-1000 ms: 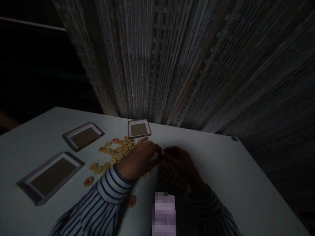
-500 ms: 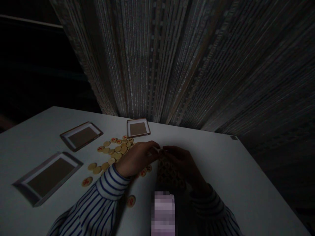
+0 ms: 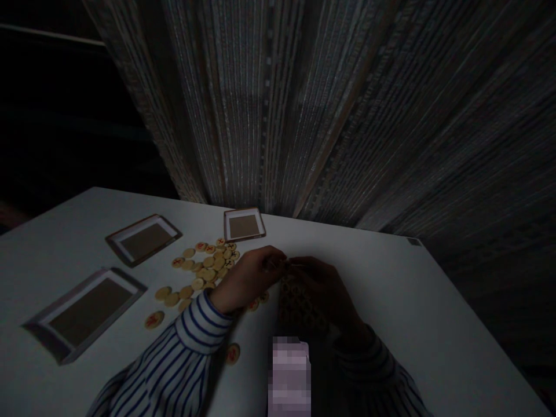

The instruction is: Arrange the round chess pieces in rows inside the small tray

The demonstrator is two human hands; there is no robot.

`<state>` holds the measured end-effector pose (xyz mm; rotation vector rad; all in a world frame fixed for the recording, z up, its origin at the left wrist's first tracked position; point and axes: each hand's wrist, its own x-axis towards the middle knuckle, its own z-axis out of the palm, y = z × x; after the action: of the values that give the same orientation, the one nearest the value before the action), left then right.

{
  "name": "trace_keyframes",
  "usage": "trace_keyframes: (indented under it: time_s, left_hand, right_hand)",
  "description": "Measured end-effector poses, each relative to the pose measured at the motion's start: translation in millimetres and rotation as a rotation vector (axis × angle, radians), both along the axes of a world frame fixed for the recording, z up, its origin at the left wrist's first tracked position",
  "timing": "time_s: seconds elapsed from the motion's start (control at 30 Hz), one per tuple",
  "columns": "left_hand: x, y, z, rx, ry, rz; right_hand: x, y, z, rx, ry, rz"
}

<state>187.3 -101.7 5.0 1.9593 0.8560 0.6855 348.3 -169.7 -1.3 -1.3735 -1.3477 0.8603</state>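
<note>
My left hand (image 3: 251, 277) and my right hand (image 3: 324, 286) meet above the white table, fingertips pinched together. A thin pale line, perhaps a string, shows at the fingers; what they hold is too dark to make out. Under my right hand, in deep shadow, lies a close-packed group of round game pieces (image 3: 299, 310). To the left of my left hand spreads a loose pile of wooden Chinese chess pieces (image 3: 209, 262), some showing red or black characters, others blank side up. Single red-marked pieces (image 3: 233, 353) lie nearer me.
Three shallow rectangular trays stand on the table (image 3: 391, 307): a large one (image 3: 65, 350) at the left, another (image 3: 125, 255) behind it, and a small one (image 3: 244, 237) at the back edge. A striped curtain (image 3: 278, 116) hangs beyond. The room is dim.
My fingertips have shifted very slightly, and a thin pale line now shows beside them. My left hand has moved a little to the right. Pieces and trays are unmoved.
</note>
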Motion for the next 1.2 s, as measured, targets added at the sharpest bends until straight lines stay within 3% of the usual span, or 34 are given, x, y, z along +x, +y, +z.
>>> trace_keyframes:
  time_s: [0.17, 0.4, 0.97, 1.2]
  left_hand:
    - [1, 2, -5.9, -0.040, 0.001, 0.034]
    - [2, 0, 0.0, -0.113, 0.006, 0.051]
    - [6, 1, 0.5, -0.095, 0.059, 0.070]
    - [5, -1, 2.3, -0.132, 0.074, 0.100]
  right_hand:
    - [1, -2, -3.0, 0.045, -0.093, 0.059]
    - [2, -4, -5.1, 0.137, -0.233, 0.098]
    - [5, -1, -10.2, 0.254, -0.731, 0.024]
    - [6, -1, -12.5, 0.325, -0.818, 0.012]
